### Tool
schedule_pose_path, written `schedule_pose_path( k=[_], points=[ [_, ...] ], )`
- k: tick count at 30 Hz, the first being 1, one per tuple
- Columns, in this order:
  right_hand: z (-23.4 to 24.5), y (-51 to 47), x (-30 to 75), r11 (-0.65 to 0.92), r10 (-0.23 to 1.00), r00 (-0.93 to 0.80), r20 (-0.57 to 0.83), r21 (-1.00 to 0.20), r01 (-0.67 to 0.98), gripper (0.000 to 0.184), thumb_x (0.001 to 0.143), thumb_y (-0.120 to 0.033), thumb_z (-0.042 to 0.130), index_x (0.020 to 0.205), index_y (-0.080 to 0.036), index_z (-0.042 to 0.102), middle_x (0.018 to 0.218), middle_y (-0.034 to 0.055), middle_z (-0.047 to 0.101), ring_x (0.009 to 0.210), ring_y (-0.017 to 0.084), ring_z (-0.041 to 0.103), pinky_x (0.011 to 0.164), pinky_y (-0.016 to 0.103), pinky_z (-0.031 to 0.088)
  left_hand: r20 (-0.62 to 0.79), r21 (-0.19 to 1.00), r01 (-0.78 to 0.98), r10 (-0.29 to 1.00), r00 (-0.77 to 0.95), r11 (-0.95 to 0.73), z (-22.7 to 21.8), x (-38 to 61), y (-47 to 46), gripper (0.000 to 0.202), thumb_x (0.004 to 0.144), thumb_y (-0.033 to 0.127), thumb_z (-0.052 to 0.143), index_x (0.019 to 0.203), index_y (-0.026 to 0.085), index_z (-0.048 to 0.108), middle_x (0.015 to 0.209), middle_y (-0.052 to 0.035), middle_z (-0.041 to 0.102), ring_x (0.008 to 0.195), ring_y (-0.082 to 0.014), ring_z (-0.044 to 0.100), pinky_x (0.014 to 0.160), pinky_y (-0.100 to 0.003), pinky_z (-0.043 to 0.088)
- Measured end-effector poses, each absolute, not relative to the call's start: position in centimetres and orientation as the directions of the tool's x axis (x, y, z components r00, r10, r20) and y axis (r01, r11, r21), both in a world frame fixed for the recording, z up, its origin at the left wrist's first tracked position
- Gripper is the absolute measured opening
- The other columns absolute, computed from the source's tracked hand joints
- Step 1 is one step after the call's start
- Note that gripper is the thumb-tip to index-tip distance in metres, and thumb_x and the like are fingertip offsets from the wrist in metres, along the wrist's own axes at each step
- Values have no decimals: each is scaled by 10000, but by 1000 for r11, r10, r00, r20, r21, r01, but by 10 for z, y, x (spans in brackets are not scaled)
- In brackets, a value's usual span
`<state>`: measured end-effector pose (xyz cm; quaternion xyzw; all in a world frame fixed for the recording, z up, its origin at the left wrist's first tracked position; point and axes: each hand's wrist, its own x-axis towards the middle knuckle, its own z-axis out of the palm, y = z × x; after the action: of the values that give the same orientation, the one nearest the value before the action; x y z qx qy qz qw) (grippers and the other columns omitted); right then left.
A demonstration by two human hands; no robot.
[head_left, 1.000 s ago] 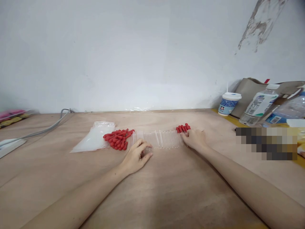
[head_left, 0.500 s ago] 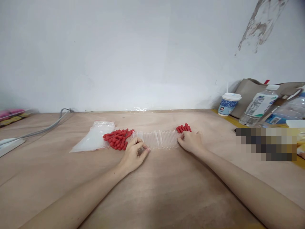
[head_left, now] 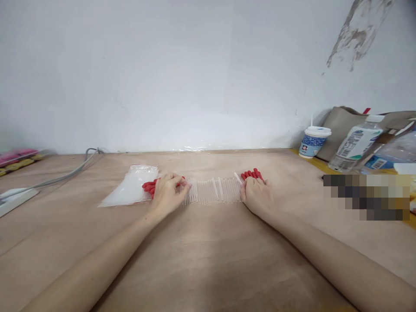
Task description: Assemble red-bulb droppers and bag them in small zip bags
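A row of thin clear tubes [head_left: 208, 190] lies side by side on the wooden table between my hands. My left hand [head_left: 167, 193] is over the pile of red rubber bulbs [head_left: 148, 188], its thumb and forefinger bent toward each other with red showing between them; the hand hides much of the pile. At the right end of the row, my right hand [head_left: 257, 194] pinches a clear tube [head_left: 237, 177], which tilts up from its fingers. A few more red rubber bulbs [head_left: 253, 174] lie just behind that hand.
A white plastic bag [head_left: 128, 188] lies left of the bulbs. A grey cable [head_left: 69, 173] runs along the far left. At the right stand a paper cup [head_left: 313, 143], a plastic bottle [head_left: 357, 143] and a grey-beige bag [head_left: 334, 123]. A white wall [head_left: 208, 78] closes the back.
My left hand has moved left from the tubes onto the red bulbs, covering more of them. A tube now sticks up tilted from my right hand's fingers.
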<state>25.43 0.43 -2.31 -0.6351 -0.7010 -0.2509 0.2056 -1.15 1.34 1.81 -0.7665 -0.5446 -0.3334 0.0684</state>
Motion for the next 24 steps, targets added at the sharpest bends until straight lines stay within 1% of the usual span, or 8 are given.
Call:
schedule_pose_path(
  k=[2,4,7,10,13,16,20,24],
  points=[
    [-25,0,249,196,733,-194,652,70,978,258,862,-228,330,742,-117,529,688,89,593,688,205,524,718,342,269,558,216,930,819,134,-299,26,-28,25,236,791,365,490,726,199,645,789,-48,581,847,-231,524,748,-354,388],
    [-28,-4,244,360,696,-283,660,20,933,243,875,-219,329,729,-138,506,685,61,585,664,177,505,719,326,277,525,143,964,843,117,-223,32,-49,37,225,799,321,470,824,217,669,872,-62,600,892,-254,524,769,-378,381],
    [-32,-6,239,565,632,-391,669,-53,823,206,884,-182,333,768,-150,501,704,34,588,665,149,504,727,307,288,459,7,965,858,231,-263,37,-79,52,271,816,255,425,909,199,673,961,-79,604,928,-247,526,793,-360,385],
    [-35,-6,237,638,572,-428,700,-51,769,191,886,-152,336,925,-148,523,775,44,608,715,151,522,734,306,295,396,-109,937,850,347,-332,40,-96,58,294,820,247,405,931,213,675,1020,-63,608,944,-239,533,809,-346,384],
    [-35,-6,239,639,550,-463,695,7,769,251,873,-115,331,1025,-147,528,774,57,601,723,162,513,723,311,303,321,-176,912,854,409,-370,41,-97,58,316,820,246,382,934,225,676,1034,-54,627,944,-237,552,802,-333,393],
    [-34,-6,240,639,555,-492,671,35,769,272,841,-67,334,961,-153,562,756,58,585,734,165,507,739,320,305,274,-172,925,886,375,-338,40,-95,58,331,816,279,383,966,190,664,1001,-79,655,938,-245,573,813,-328,402],
    [-35,-6,240,644,568,-472,674,-8,765,237,831,-59,348,886,-151,559,782,56,591,746,160,513,759,324,306,269,-78,958,919,288,-277,37,-95,61,339,793,284,406,1000,160,645,990,-93,663,935,-258,581,805,-333,419],
    [-40,-2,240,668,565,-450,692,-63,742,212,841,-64,344,901,-155,527,795,45,601,736,151,521,773,326,307,314,-21,952,902,295,-304,39,-97,60,325,780,237,404,986,147,639,983,-106,643,922,-260,576,805,-342,427]
  ],
)
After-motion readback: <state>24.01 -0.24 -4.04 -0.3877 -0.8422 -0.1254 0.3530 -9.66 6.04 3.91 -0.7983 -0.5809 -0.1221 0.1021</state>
